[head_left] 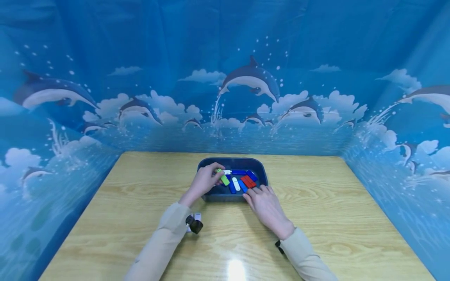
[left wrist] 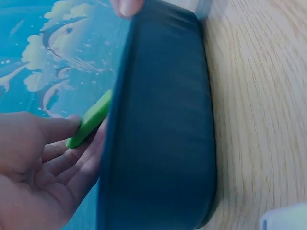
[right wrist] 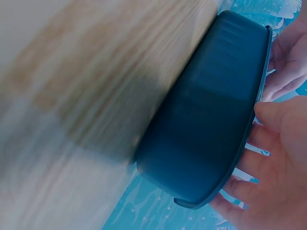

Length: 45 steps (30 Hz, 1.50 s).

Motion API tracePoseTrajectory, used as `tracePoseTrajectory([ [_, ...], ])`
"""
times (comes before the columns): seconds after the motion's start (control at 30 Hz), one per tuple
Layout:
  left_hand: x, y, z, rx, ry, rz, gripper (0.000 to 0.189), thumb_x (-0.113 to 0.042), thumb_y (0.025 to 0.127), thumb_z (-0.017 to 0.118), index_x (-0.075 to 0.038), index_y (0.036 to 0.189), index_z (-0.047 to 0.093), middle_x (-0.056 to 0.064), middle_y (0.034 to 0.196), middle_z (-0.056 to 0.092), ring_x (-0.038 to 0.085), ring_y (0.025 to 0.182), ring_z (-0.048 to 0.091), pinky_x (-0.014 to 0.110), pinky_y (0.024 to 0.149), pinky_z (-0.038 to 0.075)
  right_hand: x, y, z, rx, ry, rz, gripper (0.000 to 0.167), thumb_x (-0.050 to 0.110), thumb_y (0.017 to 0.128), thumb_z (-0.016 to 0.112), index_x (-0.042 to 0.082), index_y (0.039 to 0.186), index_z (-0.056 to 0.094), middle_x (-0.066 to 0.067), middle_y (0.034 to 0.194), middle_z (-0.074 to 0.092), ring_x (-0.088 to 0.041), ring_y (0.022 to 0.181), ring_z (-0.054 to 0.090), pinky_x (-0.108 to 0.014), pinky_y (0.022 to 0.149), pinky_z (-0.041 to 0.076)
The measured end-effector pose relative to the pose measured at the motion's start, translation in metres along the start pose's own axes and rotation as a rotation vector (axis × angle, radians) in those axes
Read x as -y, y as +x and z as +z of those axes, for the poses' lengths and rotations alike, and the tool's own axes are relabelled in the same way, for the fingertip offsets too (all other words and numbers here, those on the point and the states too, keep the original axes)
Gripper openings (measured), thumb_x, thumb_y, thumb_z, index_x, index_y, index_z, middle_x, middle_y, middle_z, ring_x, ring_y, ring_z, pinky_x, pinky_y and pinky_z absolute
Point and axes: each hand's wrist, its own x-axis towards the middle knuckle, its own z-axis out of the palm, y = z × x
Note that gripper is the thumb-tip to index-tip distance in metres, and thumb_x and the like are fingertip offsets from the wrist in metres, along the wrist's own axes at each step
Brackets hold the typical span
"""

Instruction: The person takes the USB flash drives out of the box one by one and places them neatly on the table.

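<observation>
A dark blue tray [head_left: 225, 198] stands toward the back of the table, with small coloured sticks inside. My left hand [head_left: 204, 180] reaches over its left side and pinches a lime-green USB stick [head_left: 224, 178] between thumb and fingers. In the left wrist view the green stick [left wrist: 91, 120] slants upward, its far end hidden behind the tray wall. At the front right corner, my right hand [head_left: 266, 207] holds the tray rim, thumb at the edge and fingertips over the inside. Beneath the hands lie a white stick [head_left: 236, 184], red sticks [head_left: 248, 181] and several blue ones [head_left: 239, 172].
Partly hidden by the left wrist, white pieces [head_left: 197, 217] lie on the wooden table [head_left: 316, 203] in front of the tray. A blue curtain [head_left: 168, 58] printed with dolphins encloses the table's back and sides. Both wrists wear small black cameras.
</observation>
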Motion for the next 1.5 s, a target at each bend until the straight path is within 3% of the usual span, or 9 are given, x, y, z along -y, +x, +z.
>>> tracePoseTrajectory([
  [0.17, -0.003, -0.012, -0.006, 0.011, -0.075, 0.019, 0.022, -0.014, 0.106, 0.053, -0.003, 0.121, 0.065, 0.010, 0.093, 0.070, 0.031, 0.083, 0.073, 0.042, 0.074, 0.062, 0.001, 0.000, 0.000, -0.017, 0.004, -0.011, 0.020, 0.028, 0.101, 0.065, 0.013, 0.091, 0.073, -0.001, 0.084, 0.071, -0.023, 0.076, 0.054, -0.048, 0.086, 0.050],
  [0.53, 0.000, -0.042, -0.012, 0.078, -0.092, 0.056, 0.014, -0.014, 0.099, 0.066, -0.004, 0.106, 0.072, 0.004, 0.084, 0.072, 0.024, 0.074, 0.071, 0.041, 0.072, 0.062, -0.002, 0.000, 0.001, -0.019, 0.002, -0.006, 0.020, 0.028, 0.101, 0.064, 0.013, 0.091, 0.073, -0.001, 0.084, 0.071, -0.023, 0.077, 0.055, -0.047, 0.087, 0.050],
  [0.9, 0.020, -0.075, -0.009, 0.139, -0.091, -0.003, 0.008, -0.014, 0.093, 0.073, -0.008, 0.098, 0.074, -0.002, 0.080, 0.072, 0.018, 0.071, 0.071, 0.036, 0.067, 0.062, -0.001, -0.001, 0.001, -0.020, 0.011, -0.005, 0.022, 0.028, 0.102, 0.063, 0.013, 0.089, 0.072, -0.001, 0.082, 0.071, -0.024, 0.076, 0.055, -0.047, 0.086, 0.050],
  [1.13, 0.033, -0.086, -0.007, 0.156, 0.016, -0.017, 0.009, -0.011, 0.090, 0.075, -0.007, 0.099, 0.074, -0.002, 0.079, 0.070, 0.010, 0.066, 0.065, 0.026, 0.061, 0.057, -0.002, -0.002, 0.001, -0.030, 0.013, -0.008, 0.021, 0.028, 0.102, 0.063, 0.014, 0.088, 0.071, 0.000, 0.080, 0.070, -0.023, 0.075, 0.053, -0.047, 0.084, 0.050],
  [1.5, 0.042, -0.086, -0.005, 0.086, 0.179, -0.030, 0.007, -0.016, 0.088, 0.079, -0.016, 0.094, 0.076, -0.007, 0.080, 0.066, 0.008, 0.071, 0.057, 0.026, 0.066, 0.050, -0.001, -0.001, 0.002, -0.027, 0.009, -0.019, 0.022, 0.029, 0.102, 0.063, 0.014, 0.089, 0.071, 0.000, 0.082, 0.070, -0.024, 0.076, 0.054, -0.048, 0.087, 0.050],
])
